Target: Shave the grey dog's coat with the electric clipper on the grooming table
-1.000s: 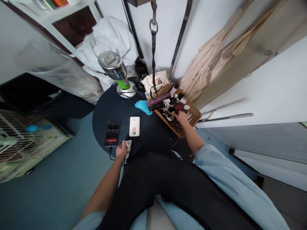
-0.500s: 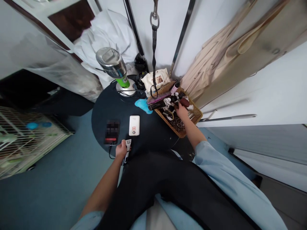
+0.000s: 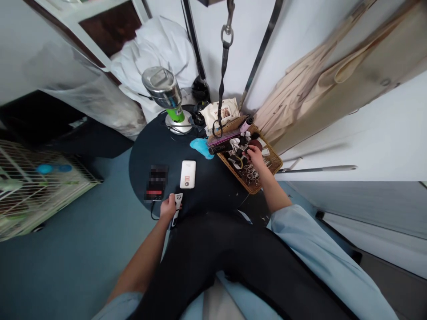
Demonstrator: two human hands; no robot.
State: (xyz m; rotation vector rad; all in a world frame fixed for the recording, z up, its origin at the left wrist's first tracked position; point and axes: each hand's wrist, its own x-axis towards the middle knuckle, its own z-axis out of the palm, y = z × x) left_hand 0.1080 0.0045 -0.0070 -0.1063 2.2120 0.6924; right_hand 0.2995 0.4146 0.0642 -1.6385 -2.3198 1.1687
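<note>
Left hand (image 3: pixel 168 206) is wrapped round a pale-faced clipper (image 3: pixel 178 206) (clipper by its look, label too small to read), held low at the table's near edge. Right hand (image 3: pixel 255 156) is down in the basket (image 3: pixel 254 191), fingers bunched narrow at a small dark piece; cannot tell whether it's pinched or only touched. Maroon thing (image 3: pixel 256 143) sits just beyond the knuckles, scissors (image 3: pixel 252 173) lie on the near side, purple comb (image 3: pixel 227 137) along the far-left end.

Step in hand reads as picking through the basket one-handed, clipper parked in the other. Next move calls for a sure pinch on one small piece, then a straight lift clear of the scissor loops, which could snag.

Further out on the black table (image 3: pixel 213 191): blue cloth (image 3: pixel 201 148) by the basket, white power bank (image 3: pixel 188 174), blurred-out phone (image 3: pixel 156 182) near the left hand.
</note>
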